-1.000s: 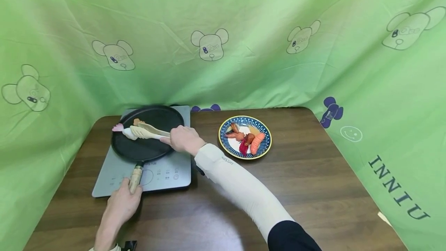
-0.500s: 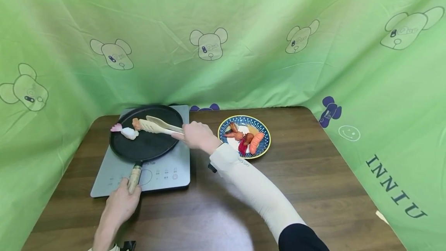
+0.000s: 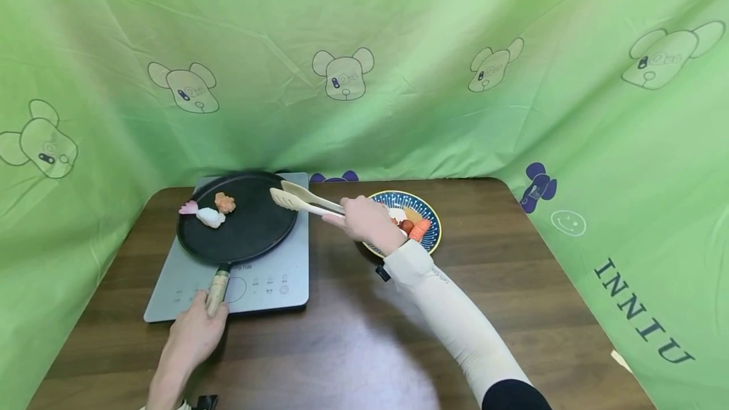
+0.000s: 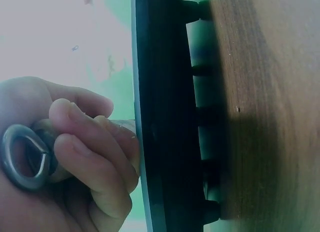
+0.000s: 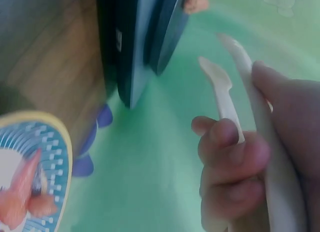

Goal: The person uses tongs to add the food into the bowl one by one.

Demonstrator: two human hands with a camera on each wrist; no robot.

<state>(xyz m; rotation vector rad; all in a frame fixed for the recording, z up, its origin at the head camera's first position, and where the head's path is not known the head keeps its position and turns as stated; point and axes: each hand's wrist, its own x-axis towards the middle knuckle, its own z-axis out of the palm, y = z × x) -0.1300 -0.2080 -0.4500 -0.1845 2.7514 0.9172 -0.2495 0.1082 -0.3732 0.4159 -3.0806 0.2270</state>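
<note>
My left hand (image 3: 196, 332) grips the handle (image 3: 218, 291) of a round black frying pan (image 3: 250, 233); in the left wrist view its fingers curl round the handle near a metal ring (image 4: 25, 157). In the pan lie a white shrimp piece with a pink tail (image 3: 209, 216) and a small orange-brown food piece (image 3: 224, 203). My right hand (image 3: 370, 221) holds cream-coloured tongs (image 3: 307, 200), tips apart with nothing between them, over the gap between pan and plate. The blue-patterned plate (image 3: 434, 233), partly hidden by that hand, bears several food pieces, among them an orange one (image 3: 420, 229).
The pan sits on a grey induction cooker (image 3: 267, 296) at the left of the wooden table (image 3: 353, 347). A green printed curtain (image 3: 398, 131) hangs round the back and sides of the table.
The tongs let go of the orange-brown piece, which stays in the pan beside the shrimp piece. My right hand has moved right, toward the plate. My left hand keeps its hold.
</note>
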